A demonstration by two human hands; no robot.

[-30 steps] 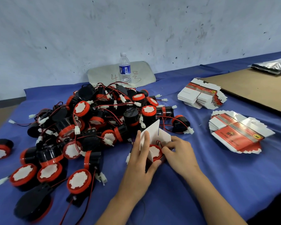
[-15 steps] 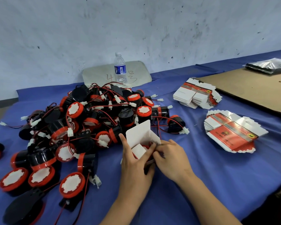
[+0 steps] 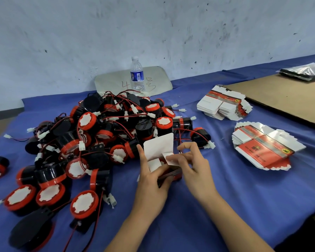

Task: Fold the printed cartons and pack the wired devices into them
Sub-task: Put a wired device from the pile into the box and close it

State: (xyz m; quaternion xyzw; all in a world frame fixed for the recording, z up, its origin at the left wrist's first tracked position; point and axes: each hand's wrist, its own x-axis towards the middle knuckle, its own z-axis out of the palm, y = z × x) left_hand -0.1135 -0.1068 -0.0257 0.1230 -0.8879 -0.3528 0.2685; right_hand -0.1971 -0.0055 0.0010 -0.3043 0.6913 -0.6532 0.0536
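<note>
Small red-and-white printed card carton (image 3: 159,145) — lid flap upright, at the near edge of the heap of black-and-red round wired devices (image 3: 98,135) on the blue-clothed tabletop (image 3: 225,197). Left hand (image 3: 149,179) grips its body; right hand (image 3: 195,166) pinches a white side flap. Flat printed carton stacks (image 3: 262,148) — farther right.

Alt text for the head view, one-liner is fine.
Left hand holds a half-folded white carton while right hand pinches its side flap, over a blue table. A heap of black-and-red wired devices lies left of it, two stacks of flat cartons right.
</note>
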